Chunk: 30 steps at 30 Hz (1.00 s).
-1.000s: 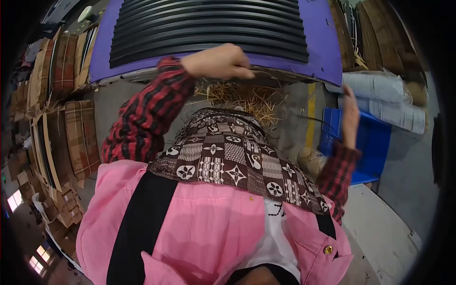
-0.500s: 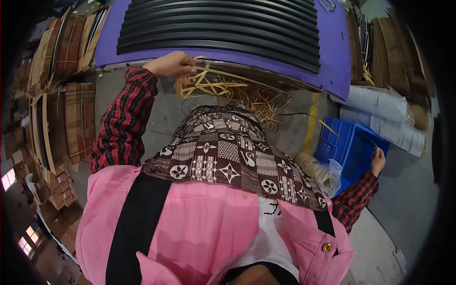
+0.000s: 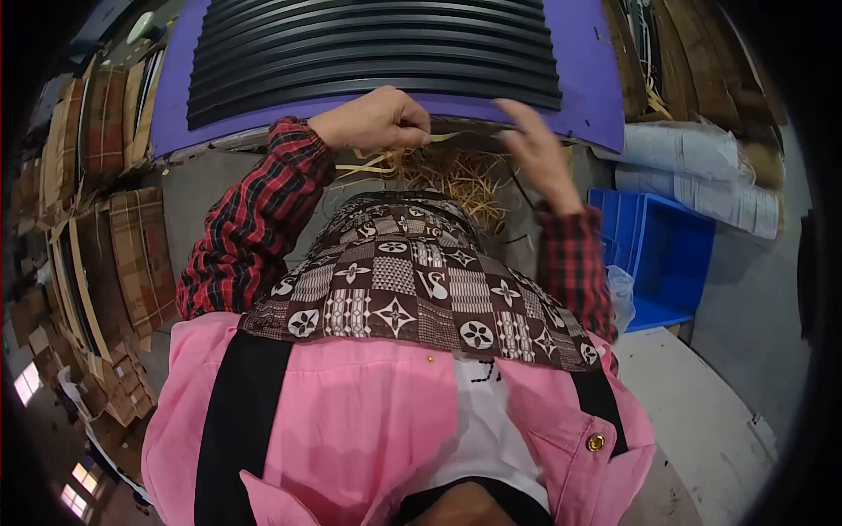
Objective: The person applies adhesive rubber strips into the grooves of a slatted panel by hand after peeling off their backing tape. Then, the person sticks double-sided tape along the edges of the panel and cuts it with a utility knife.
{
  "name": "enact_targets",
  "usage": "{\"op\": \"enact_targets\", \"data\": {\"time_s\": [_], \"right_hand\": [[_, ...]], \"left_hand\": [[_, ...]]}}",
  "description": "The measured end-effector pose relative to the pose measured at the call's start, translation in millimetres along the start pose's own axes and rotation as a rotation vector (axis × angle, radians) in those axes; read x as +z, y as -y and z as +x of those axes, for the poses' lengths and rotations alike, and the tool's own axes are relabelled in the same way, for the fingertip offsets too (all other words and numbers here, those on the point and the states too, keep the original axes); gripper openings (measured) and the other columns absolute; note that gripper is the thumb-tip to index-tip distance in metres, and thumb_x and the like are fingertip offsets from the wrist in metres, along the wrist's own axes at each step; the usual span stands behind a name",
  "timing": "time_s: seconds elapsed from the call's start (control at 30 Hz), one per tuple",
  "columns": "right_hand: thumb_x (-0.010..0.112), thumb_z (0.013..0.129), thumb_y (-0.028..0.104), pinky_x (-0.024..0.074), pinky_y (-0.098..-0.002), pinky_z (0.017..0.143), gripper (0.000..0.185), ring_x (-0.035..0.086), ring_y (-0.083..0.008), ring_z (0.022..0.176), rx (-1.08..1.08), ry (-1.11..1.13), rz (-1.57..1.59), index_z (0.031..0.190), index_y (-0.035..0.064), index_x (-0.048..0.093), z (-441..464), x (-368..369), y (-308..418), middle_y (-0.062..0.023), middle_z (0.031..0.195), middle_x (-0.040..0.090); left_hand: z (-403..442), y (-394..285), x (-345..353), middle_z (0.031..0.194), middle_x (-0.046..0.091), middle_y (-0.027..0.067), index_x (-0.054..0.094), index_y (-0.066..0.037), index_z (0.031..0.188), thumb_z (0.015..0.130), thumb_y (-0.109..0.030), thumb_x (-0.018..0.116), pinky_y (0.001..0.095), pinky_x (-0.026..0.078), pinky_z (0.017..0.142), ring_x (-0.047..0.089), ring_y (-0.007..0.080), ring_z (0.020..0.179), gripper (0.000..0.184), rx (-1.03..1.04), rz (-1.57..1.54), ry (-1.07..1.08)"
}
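My left hand [image 3: 377,119] is closed in a pinch on a thin yellowish strip [image 3: 445,137] at the near edge of the purple table [image 3: 586,88]. To its right, my right hand [image 3: 537,151] is blurred, with fingers apart, thumb toward the left, and nothing visible in it. Dark ribbed strips [image 3: 377,54] lie side by side on the purple top beyond both hands. Below the table edge, a tangled heap of yellowish strips [image 3: 460,182] lies on the floor.
A blue bin [image 3: 667,254] stands on the floor at right, with wrapped white rolls [image 3: 702,186] behind it. Flat cartons [image 3: 140,250] are stacked along the left, and more cardboard [image 3: 702,70] stands at the back right. A pale board [image 3: 702,412] lies at lower right.
My left hand went left to the table edge and came back toward the middle with the strip. My right hand moved from over the blue bin up and left to the table edge.
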State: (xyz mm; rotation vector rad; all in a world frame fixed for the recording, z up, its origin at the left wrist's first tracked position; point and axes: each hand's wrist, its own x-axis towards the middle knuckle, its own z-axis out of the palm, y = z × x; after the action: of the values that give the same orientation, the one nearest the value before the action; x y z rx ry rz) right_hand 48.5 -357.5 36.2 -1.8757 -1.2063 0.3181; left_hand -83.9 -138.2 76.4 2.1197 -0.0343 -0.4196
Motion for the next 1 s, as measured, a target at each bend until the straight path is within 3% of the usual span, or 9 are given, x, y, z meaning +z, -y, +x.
{"op": "enact_targets", "data": {"time_s": [0.03,0.1,0.17,0.33,0.43,0.53,0.6,0.87,1.0], "right_hand": [[0.051,0.079,0.018,0.0388,-0.0284,0.08,0.032,0.051,-0.0211,0.091,-0.122,0.133,0.141,0.106,0.0017,0.048,10,33,15,-0.012,0.097,0.055],[0.053,0.078,0.016,0.0422,-0.0231,0.055,0.023,0.049,-0.0093,0.056,0.312,0.384,0.65,0.096,0.0011,0.053,11,55,38,-0.0058,0.068,0.056],[0.052,0.08,0.014,0.0396,-0.0215,0.053,0.017,0.047,-0.0074,0.056,0.294,0.321,0.433,0.09,0.0007,0.055,8,36,25,-0.0031,0.064,0.053],[0.051,0.081,0.012,0.0368,-0.0221,0.05,0.013,0.044,-0.0073,0.054,0.163,0.213,-0.067,0.083,0.0008,0.056,-12,1,-5,-0.0034,0.059,0.05],[0.05,0.081,0.012,0.0363,-0.0212,0.05,0.013,0.044,-0.0065,0.054,0.332,0.275,0.029,0.086,0.0007,0.055,-11,1,5,-0.0029,0.059,0.051],[0.049,0.082,0.011,0.0362,-0.0202,0.05,0.014,0.044,-0.0056,0.055,0.359,0.28,0.11,0.088,-0.0002,0.055,-12,6,11,-0.0004,0.06,0.051],[0.049,0.082,0.014,0.0342,-0.0183,0.049,0.016,0.041,-0.0038,0.054,0.391,0.278,0.294,0.088,-0.0003,0.055,-13,9,12,0.0031,0.06,0.049],[0.049,0.082,0.016,0.0325,-0.0171,0.048,0.018,0.04,-0.0032,0.053,0.597,0.431,0.665,0.091,0.0021,0.054,-35,-13,0,0.0035,0.062,0.047],[0.05,0.082,0.015,0.0367,-0.0169,0.051,0.023,0.045,-0.0036,0.056,0.575,0.55,0.89,0.1,0.0017,0.048,-32,8,20,0.0014,0.067,0.05]], "left_hand": [[5,-2,0,0.055,0.053,0.0049,0.057,0.002,0.076,0.074,-0.015,0.058,0.0231,0.04,0.044,0.05,0.01,0.048,0.017,0.08,0.038,0.0],[4,-7,-5,0.054,0.052,0.0044,0.057,0.002,0.076,0.074,-0.015,0.058,0.0228,0.039,0.043,0.049,0.0093,0.047,0.017,0.163,0.074,-0.003],[-16,-6,-15,0.052,0.051,0.0043,0.058,0.002,0.076,0.074,-0.016,0.059,0.024,0.038,0.043,0.048,0.0091,0.047,0.018,-0.263,-0.025,0.183],[-38,59,2,0.056,0.052,0.0048,0.057,0.001,0.079,0.077,-0.013,0.054,0.0281,0.039,0.048,0.049,0.0132,0.051,0.015,-0.092,0.242,-0.045],[-46,68,9,0.057,0.052,0.0057,0.056,0.002,0.081,0.079,-0.014,0.052,0.03,0.04,0.05,0.05,0.0145,0.054,0.017,-0.216,0.153,-0.125],[-46,77,20,0.058,0.052,0.0043,0.056,0.002,0.082,0.081,-0.018,0.051,0.0278,0.039,0.049,0.048,0.012,0.053,0.021,-0.026,0.093,-0.088],[-42,69,24,0.057,0.05,0.0006,0.055,0.002,0.081,0.083,-0.02,0.048,0.0235,0.036,0.047,0.043,0.0075,0.052,0.023,-0.286,-0.341,-0.067],[-46,52,2,0.057,0.048,-0.0037,0.057,-0.002,0.08,0.084,-0.023,0.048,0.018,0.032,0.046,0.039,0.0028,0.051,0.024,-0.175,-0.091,-0.211],[-41,45,2,0.061,0.052,-0.0035,0.057,-0.002,0.085,0.085,-0.023,0.046,0.0157,0.036,0.048,0.043,0.0011,0.052,0.024,-0.161,-0.339,-0.129]]}}
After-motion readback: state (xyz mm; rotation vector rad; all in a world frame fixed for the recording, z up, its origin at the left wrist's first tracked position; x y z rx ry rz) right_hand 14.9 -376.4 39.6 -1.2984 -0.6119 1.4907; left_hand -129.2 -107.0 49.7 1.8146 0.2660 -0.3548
